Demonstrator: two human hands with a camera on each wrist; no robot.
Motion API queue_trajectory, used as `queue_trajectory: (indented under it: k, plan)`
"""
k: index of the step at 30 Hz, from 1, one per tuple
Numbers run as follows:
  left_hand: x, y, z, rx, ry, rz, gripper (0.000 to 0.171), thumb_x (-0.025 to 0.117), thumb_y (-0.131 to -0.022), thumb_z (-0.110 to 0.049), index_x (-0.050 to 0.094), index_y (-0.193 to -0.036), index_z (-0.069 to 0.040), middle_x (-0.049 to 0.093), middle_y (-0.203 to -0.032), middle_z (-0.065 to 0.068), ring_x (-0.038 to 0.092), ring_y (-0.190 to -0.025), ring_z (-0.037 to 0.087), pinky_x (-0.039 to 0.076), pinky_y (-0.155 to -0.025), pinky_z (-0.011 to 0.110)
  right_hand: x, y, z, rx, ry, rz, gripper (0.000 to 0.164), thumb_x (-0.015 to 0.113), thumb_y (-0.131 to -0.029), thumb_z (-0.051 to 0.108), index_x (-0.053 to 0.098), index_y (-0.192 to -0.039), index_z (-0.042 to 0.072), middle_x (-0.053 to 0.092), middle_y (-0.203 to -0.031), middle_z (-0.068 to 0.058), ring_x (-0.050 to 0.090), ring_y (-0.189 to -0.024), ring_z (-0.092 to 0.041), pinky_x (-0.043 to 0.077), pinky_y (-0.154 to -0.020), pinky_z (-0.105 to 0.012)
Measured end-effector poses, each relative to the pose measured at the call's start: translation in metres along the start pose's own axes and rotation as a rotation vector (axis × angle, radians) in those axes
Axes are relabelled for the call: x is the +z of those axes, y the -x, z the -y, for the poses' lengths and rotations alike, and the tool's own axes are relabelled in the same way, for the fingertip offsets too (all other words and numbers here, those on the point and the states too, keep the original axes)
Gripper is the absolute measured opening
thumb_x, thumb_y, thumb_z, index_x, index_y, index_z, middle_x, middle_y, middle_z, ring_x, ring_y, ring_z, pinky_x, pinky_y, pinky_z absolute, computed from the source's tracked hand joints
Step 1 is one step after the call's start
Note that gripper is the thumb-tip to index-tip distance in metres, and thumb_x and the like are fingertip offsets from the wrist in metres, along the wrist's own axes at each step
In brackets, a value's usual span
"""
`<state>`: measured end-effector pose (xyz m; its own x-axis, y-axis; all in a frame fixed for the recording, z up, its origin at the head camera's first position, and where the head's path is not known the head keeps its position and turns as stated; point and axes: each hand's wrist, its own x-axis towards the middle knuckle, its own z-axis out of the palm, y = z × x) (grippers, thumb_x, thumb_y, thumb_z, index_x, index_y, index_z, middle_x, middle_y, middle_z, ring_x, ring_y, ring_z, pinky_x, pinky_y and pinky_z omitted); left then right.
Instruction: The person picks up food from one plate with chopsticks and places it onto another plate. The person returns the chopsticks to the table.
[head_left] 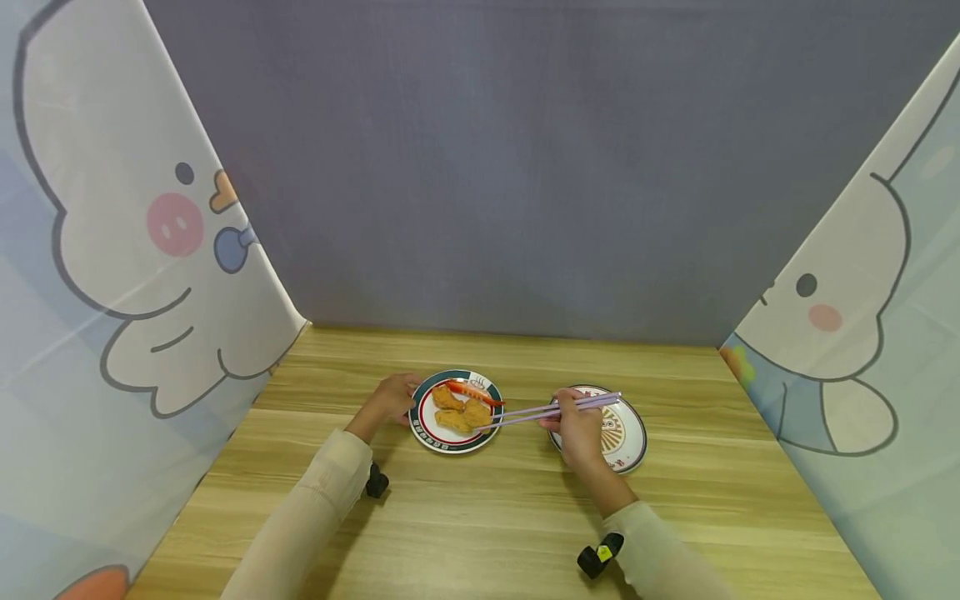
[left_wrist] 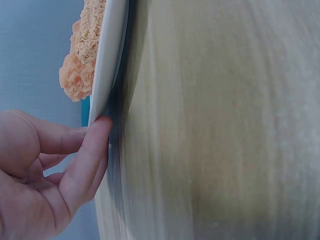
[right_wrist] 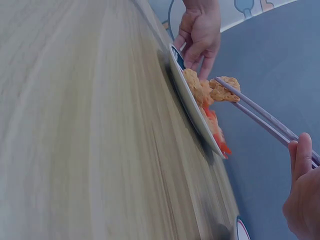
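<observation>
My left hand pinches the left rim of a round plate with a dark green and red border. In the left wrist view, the thumb lies over the rim and the fingers reach under it. Golden pieces of fried chicken and a long red-and-white piece of food lie on this plate. My right hand holds a pair of light purple chopsticks pointing left. Between their tips is one fried chicken piece, raised over the plate in the right wrist view.
Under my right hand stands a second plate, white with a dark rim and a printed pattern in its centre. Both plates are on a wood-grain table. A grey backdrop rises behind, and cartoon-printed sheets flank the sides.
</observation>
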<state>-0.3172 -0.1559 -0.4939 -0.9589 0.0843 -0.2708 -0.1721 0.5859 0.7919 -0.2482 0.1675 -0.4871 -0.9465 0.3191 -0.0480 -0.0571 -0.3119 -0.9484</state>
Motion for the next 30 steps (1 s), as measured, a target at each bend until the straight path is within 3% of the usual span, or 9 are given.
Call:
queue_trajectory:
  k: [5,10,20,30]
  plan:
    - [0.001,0.0,0.001,-0.004,0.013,0.005,0.054,0.054,-0.087,0.014,0.059,-0.138,-0.001,0.062,-0.12,0.028,0.068,-0.082,0.025,0.065,-0.059,0.034,0.01,0.004,-0.007,-0.012,0.06,0.045,0.028,0.049,-0.104,0.008,0.06,-0.11,-0.017,0.066,-0.07,-0.009,0.066,-0.046,-0.011,0.061,-0.049,-0.026]
    - [0.001,0.0,0.001,-0.004,0.045,0.025,0.054,0.053,-0.09,0.014,0.054,-0.143,0.001,0.062,-0.122,0.03,0.068,-0.082,0.025,0.066,-0.06,0.036,0.016,0.008,-0.014,-0.021,0.119,0.077,0.027,0.05,-0.104,0.01,0.062,-0.108,-0.014,0.066,-0.075,-0.016,0.067,-0.048,-0.013,0.063,-0.052,-0.03]
    - [0.001,0.0,0.001,-0.006,0.038,0.021,0.054,0.052,-0.089,0.013,0.055,-0.142,0.0,0.062,-0.123,0.029,0.068,-0.084,0.025,0.065,-0.061,0.035,0.025,0.015,-0.022,-0.054,0.13,0.131,0.025,0.052,-0.103,0.007,0.061,-0.109,-0.016,0.066,-0.084,-0.033,0.069,-0.051,-0.016,0.064,-0.053,-0.033]
    - [0.001,0.002,-0.001,-0.006,0.027,0.017,0.053,0.053,-0.09,0.013,0.056,-0.142,0.0,0.063,-0.124,0.03,0.067,-0.083,0.023,0.065,-0.06,0.035,0.028,0.019,-0.022,-0.05,0.158,0.169,0.028,0.057,-0.103,0.012,0.062,-0.112,-0.013,0.07,-0.085,-0.027,0.07,-0.054,-0.016,0.063,-0.051,-0.033]
